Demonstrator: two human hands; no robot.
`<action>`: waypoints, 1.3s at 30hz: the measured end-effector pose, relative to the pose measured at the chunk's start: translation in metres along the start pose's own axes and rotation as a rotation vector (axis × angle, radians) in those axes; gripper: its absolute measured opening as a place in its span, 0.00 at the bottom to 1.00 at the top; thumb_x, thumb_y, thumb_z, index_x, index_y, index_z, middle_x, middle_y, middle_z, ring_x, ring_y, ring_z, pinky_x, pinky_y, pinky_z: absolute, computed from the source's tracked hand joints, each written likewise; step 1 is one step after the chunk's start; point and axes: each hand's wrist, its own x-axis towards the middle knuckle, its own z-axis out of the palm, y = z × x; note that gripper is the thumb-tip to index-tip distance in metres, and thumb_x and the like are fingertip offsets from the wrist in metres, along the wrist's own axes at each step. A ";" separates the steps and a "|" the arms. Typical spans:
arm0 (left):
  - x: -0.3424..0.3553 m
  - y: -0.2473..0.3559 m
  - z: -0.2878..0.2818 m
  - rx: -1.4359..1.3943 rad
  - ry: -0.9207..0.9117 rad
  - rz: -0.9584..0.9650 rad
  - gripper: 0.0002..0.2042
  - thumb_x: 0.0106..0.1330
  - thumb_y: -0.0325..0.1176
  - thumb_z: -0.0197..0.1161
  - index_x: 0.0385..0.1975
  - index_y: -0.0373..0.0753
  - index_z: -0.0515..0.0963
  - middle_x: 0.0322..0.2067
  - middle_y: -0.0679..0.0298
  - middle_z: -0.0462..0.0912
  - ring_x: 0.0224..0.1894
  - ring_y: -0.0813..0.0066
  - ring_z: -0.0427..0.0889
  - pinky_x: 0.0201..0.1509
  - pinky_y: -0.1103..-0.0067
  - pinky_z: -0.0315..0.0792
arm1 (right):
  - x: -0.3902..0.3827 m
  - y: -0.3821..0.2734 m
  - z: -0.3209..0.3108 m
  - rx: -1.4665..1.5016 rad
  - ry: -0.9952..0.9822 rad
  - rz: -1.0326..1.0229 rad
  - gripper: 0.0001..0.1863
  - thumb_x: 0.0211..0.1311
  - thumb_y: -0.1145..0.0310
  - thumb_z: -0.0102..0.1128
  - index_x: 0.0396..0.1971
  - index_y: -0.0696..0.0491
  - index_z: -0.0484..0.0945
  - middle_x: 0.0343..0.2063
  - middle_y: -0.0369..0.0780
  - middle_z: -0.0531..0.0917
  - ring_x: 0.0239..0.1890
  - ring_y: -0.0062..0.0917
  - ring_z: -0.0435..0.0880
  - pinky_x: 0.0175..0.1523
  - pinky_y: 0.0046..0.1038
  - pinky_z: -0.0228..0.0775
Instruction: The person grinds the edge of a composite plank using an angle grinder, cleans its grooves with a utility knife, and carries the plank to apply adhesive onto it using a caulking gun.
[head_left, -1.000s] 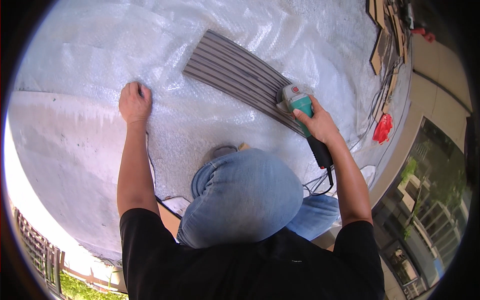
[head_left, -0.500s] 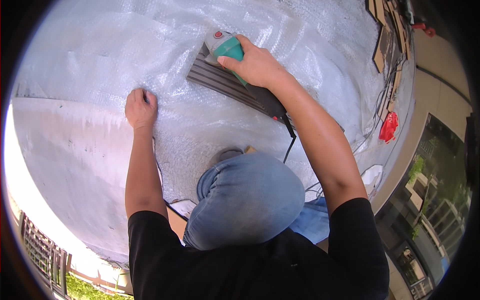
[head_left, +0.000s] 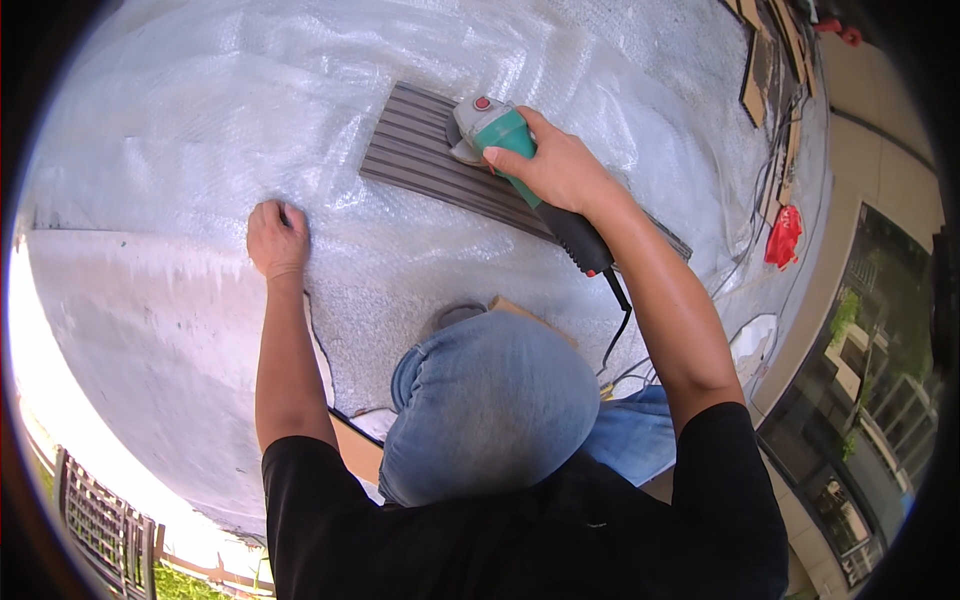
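My right hand [head_left: 560,165] is wrapped round the green and grey body of an angle grinder [head_left: 508,133]. Its disc and guard are over the upper face of a dark grooved plank [head_left: 415,135], near the plank's left end; whether the disc touches cannot be made out. A black cord trails from the grinder's rear end. The plank lies at a slant on clear bubble wrap [head_left: 230,110]. Off to the left, my left hand [head_left: 277,238] is closed in a curl beside the edge of the wrap. A dark spot shows between its thumb and fingers, too small to name.
Cut brown boards [head_left: 755,75] and cables lie at the upper right, near a red plastic bag [head_left: 784,237]. A pale bare slab [head_left: 130,330] spreads on the left. My bent knee [head_left: 495,410] is close below the plank. Glass doors [head_left: 850,390] stand far right.
My right hand has shifted the grinder right and slightly down, off the plank's left end and further along it, uncovering that end. My left hand stays curled, a little lower in view.
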 end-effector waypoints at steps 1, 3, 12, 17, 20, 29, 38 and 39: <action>0.001 0.000 -0.001 -0.010 0.028 0.012 0.07 0.67 0.38 0.63 0.31 0.43 0.76 0.33 0.59 0.81 0.39 0.53 0.82 0.42 0.61 0.78 | 0.004 -0.007 -0.001 -0.003 -0.003 -0.008 0.55 0.64 0.33 0.66 0.79 0.57 0.62 0.61 0.59 0.84 0.64 0.55 0.82 0.70 0.42 0.72; -0.001 -0.001 -0.001 -0.011 0.026 0.004 0.07 0.67 0.38 0.63 0.32 0.43 0.76 0.33 0.58 0.81 0.39 0.53 0.82 0.43 0.61 0.78 | 0.016 -0.024 0.005 -0.028 0.017 -0.038 0.54 0.64 0.32 0.65 0.78 0.56 0.63 0.60 0.58 0.84 0.64 0.56 0.82 0.69 0.43 0.73; -0.002 -0.001 0.001 -0.010 -0.017 0.014 0.07 0.68 0.38 0.62 0.34 0.42 0.77 0.36 0.58 0.82 0.42 0.51 0.83 0.45 0.59 0.78 | 0.032 -0.043 0.016 0.014 -0.007 0.051 0.53 0.65 0.33 0.64 0.80 0.53 0.60 0.59 0.59 0.84 0.61 0.58 0.84 0.67 0.48 0.75; -0.001 -0.003 0.001 0.026 -0.065 -0.044 0.11 0.71 0.42 0.59 0.36 0.41 0.78 0.38 0.57 0.83 0.43 0.51 0.83 0.45 0.58 0.77 | -0.002 0.003 0.012 0.105 0.021 0.073 0.52 0.67 0.35 0.64 0.80 0.54 0.59 0.56 0.62 0.85 0.60 0.60 0.83 0.67 0.48 0.74; -0.002 0.000 0.002 0.029 -0.054 -0.037 0.12 0.72 0.42 0.58 0.36 0.40 0.78 0.38 0.57 0.83 0.43 0.50 0.82 0.45 0.58 0.77 | -0.025 0.038 0.010 0.154 0.048 0.116 0.52 0.68 0.36 0.63 0.80 0.55 0.58 0.57 0.62 0.84 0.61 0.59 0.83 0.68 0.47 0.74; -0.004 0.002 0.003 0.035 -0.031 -0.005 0.13 0.72 0.44 0.57 0.36 0.40 0.78 0.38 0.55 0.84 0.44 0.48 0.82 0.48 0.58 0.77 | -0.093 0.142 0.007 0.144 0.132 0.339 0.50 0.68 0.36 0.63 0.80 0.52 0.59 0.59 0.62 0.83 0.63 0.58 0.82 0.70 0.46 0.73; -0.005 0.001 0.007 0.046 -0.077 -0.051 0.13 0.73 0.45 0.56 0.39 0.40 0.78 0.42 0.56 0.84 0.46 0.48 0.82 0.49 0.57 0.76 | -0.142 0.233 0.002 0.069 0.217 0.499 0.55 0.67 0.29 0.61 0.81 0.51 0.58 0.58 0.64 0.83 0.63 0.59 0.82 0.69 0.45 0.73; -0.005 0.000 0.007 0.050 -0.074 -0.050 0.14 0.73 0.45 0.56 0.39 0.40 0.78 0.42 0.56 0.84 0.46 0.48 0.82 0.50 0.57 0.76 | -0.144 0.239 -0.001 0.038 0.224 0.529 0.54 0.67 0.29 0.61 0.81 0.51 0.58 0.57 0.63 0.84 0.63 0.59 0.82 0.69 0.46 0.73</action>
